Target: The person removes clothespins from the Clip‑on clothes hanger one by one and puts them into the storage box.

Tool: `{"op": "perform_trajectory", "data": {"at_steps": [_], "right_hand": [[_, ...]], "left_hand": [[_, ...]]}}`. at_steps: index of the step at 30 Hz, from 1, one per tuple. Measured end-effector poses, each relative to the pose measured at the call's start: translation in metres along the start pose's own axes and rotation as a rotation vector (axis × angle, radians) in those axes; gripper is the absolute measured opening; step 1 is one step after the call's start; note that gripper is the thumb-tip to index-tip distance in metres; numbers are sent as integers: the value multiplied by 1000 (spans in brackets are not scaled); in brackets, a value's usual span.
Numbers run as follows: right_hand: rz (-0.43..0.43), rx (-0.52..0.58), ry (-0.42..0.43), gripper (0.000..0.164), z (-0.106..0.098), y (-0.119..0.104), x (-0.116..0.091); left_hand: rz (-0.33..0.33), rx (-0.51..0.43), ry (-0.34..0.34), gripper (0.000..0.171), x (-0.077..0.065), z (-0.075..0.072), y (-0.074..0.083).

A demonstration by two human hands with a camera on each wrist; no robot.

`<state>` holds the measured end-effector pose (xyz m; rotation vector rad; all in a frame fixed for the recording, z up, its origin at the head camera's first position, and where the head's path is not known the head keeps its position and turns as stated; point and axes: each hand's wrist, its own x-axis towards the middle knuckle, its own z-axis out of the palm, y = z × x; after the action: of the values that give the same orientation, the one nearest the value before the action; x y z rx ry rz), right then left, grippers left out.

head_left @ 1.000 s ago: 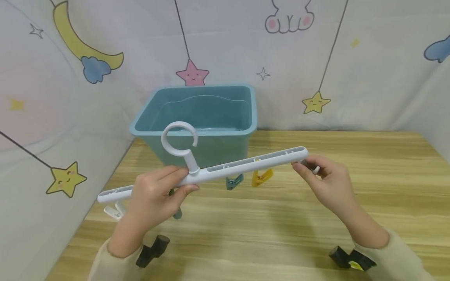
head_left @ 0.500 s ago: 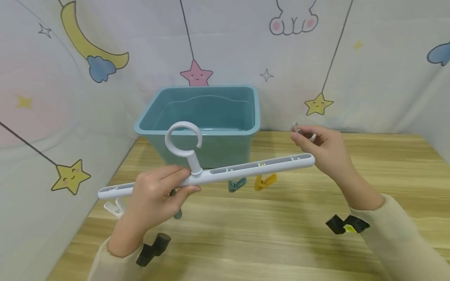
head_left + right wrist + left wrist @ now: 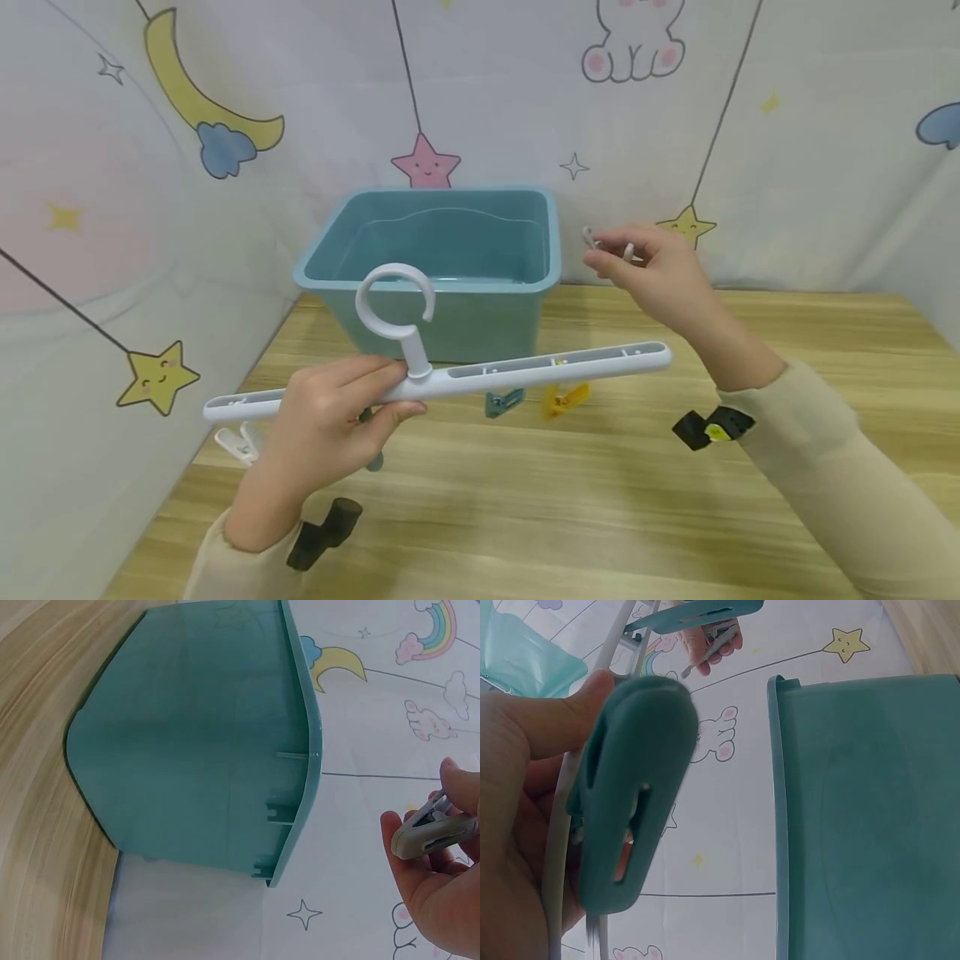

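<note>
My left hand (image 3: 322, 417) grips a white clip hanger (image 3: 540, 369) near its hook (image 3: 362, 300), thumb below the bar. Beneath the bar hang a white clip (image 3: 236, 446) at the left end, a green clip (image 3: 634, 802) by the left hand, a second green clip (image 3: 504, 403), and a yellow clip (image 3: 566, 400). No clip shows under the bar's right end. Raised past that end, my right hand (image 3: 663, 271) pinches a pale grey-white clip (image 3: 435, 834) between thumb and fingers, right of the bin's rim and apart from it. Fingers partly hide this clip.
Behind the hanger, a blue-green plastic bin (image 3: 450, 325) stands on the wood-grain table (image 3: 525, 517); no contents show in the visible part. A patterned cloth (image 3: 502, 75) encloses the back and sides. Each wrist carries a black camera mount (image 3: 326, 533).
From the hanger's right end, my right hand has taken the pale clip away, moving up and left toward the bin. The bar's right end has dipped slightly; my left hand keeps its grip.
</note>
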<state>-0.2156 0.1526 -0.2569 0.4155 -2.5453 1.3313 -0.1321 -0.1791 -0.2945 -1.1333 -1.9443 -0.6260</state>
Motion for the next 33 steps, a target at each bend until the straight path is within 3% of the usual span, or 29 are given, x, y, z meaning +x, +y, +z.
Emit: {"op": "perform_trajectory", "data": {"at_steps": [6, 11, 17, 26, 33], "right_hand": [[-16, 10, 1, 35, 9, -5, 14], [21, 21, -18, 40, 15, -12, 25], [19, 67, -7, 35, 25, -13, 35], [-36, 142, 27, 29, 41, -9, 42], [-57, 167, -13, 27, 55, -5, 42]], "left_hand": [[-4, 5, -5, 38, -1, -2, -1], [-11, -3, -14, 38, -3, -4, -3], [-25, -18, -35, 39, -4, -5, -6], [-70, -51, -61, 40, -6, -6, -8], [-67, -64, -55, 39, -4, -8, -6]]}}
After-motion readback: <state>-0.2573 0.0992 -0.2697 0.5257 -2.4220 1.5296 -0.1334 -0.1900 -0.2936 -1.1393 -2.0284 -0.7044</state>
